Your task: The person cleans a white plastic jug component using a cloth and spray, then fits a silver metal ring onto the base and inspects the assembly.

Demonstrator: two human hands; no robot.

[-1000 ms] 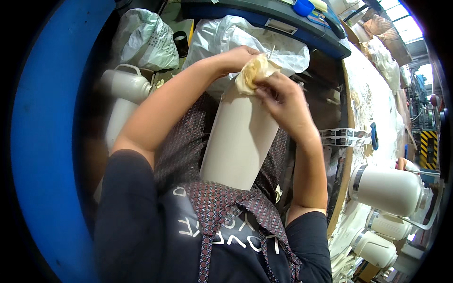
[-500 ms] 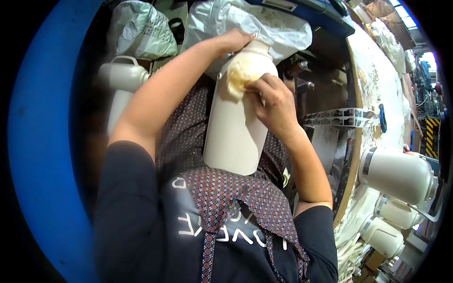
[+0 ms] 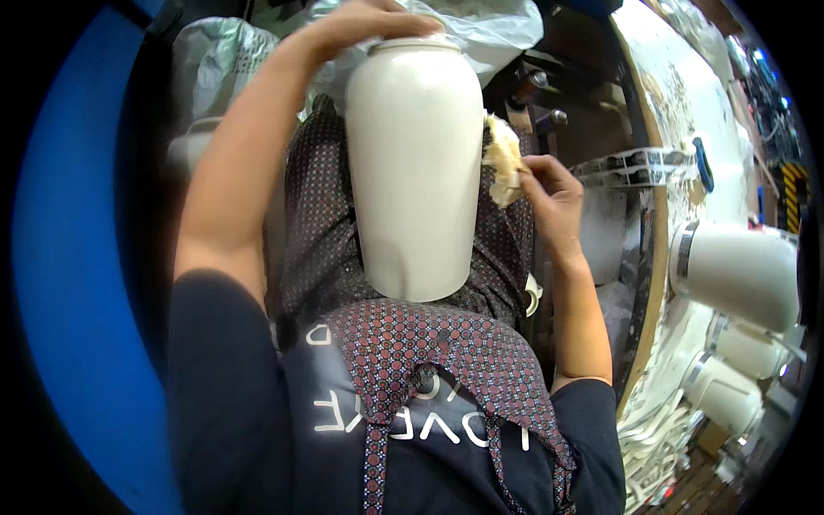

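Head view of a seated worker. Pale lettering, inverted, crosses the dark shirt [image 3: 300,463]; small dark print marks the crinkled plastic sack [image 3: 196,73] at upper left, too blurred to read. The cream-white vessel [image 3: 416,172], a smooth cylinder with rounded shoulders and a ringed neck, rests on the lap between the thighs, mouth toward the upper edge. The left hand [image 3: 382,21] lies over the mouth; how far its fingers curl cannot be told. The right hand [image 3: 556,199] pinches a crumpled, yellowish cloth [image 3: 505,163] between thumb and fingers, beside the vessel's right wall. A woven-patterned apron [image 3: 438,335] covers the waist. At right, a worn, whitish table [image 3: 674,94] carries banded white vessels [image 3: 734,275] lying on their sides; at left curves a blue panel [image 3: 73,257].
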